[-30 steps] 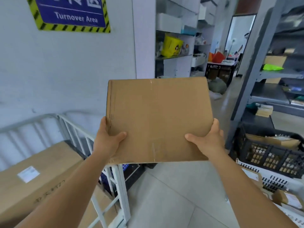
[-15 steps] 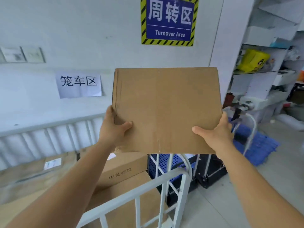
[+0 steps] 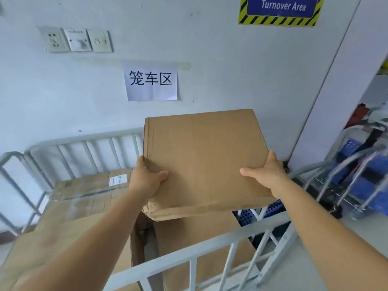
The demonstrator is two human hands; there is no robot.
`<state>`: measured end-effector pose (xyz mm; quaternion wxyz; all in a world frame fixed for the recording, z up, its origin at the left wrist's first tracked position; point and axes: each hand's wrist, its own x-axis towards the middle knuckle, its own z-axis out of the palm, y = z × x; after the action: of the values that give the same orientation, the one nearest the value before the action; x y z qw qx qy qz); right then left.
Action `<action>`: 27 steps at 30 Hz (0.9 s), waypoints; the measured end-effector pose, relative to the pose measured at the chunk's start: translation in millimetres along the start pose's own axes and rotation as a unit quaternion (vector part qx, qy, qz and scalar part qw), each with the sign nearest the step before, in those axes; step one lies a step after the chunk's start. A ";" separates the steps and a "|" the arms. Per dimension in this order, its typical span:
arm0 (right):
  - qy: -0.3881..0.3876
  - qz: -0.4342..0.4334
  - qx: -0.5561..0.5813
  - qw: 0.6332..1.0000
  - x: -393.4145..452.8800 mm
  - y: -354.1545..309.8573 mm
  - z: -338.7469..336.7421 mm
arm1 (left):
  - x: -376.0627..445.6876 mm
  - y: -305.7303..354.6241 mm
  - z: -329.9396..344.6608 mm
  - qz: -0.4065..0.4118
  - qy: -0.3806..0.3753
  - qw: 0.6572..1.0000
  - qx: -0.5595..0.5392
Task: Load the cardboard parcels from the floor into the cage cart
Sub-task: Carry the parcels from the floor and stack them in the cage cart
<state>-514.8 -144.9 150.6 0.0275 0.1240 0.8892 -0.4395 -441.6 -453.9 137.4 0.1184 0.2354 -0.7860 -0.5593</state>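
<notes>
A flat brown cardboard parcel point(image 3: 203, 156) is held out in front of me, above the inside of the cage cart. My left hand point(image 3: 147, 179) grips its near left edge, thumb on top. My right hand point(image 3: 266, 175) grips its near right edge the same way. The cage cart's grey railing point(image 3: 195, 250) runs across below my arms, and its back rail point(image 3: 88, 141) stands against the wall. Inside the cart lie several cardboard parcels: a large one with a white label point(image 3: 84, 187) at the back left and another point(image 3: 199, 244) right under the held parcel.
A white wall point(image 3: 63, 91) with sockets, a paper sign point(image 3: 151, 80) and a blue Turnover Area sign point(image 3: 281, 7) is straight ahead. To the right stands a metal trolley with blue crates point(image 3: 357, 179). Grey floor point(image 3: 357, 248) lies at the lower right.
My view has turned left and tilted down toward the cart. The parcel, still held in both hands, has moved forward and lower, over the cart's inside.
</notes>
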 end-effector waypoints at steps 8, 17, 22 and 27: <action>-0.083 0.050 -0.066 0.993 43.0 34.6 63.1 | 27.4 -75.6 17.1 -0.090 0.007 0.995 0.050; -0.183 0.102 -0.114 0.971 135.5 92.5 115.6 | 66.0 -140.7 84.8 -0.215 -0.011 0.973 0.084; -0.224 0.138 -0.154 0.952 184.9 136.0 140.3 | 87.4 -172.8 132.9 -0.274 -0.035 0.953 0.124; -0.259 0.174 -0.172 0.934 217.3 184.1 166.1 | 99.5 -210.2 176.7 -0.319 -0.053 0.932 0.165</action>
<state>-690.1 -125.8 -128.1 0.3541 0.1520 0.8776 -0.2851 -556.7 -413.7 -128.0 -0.1489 0.4602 -0.7558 -0.4415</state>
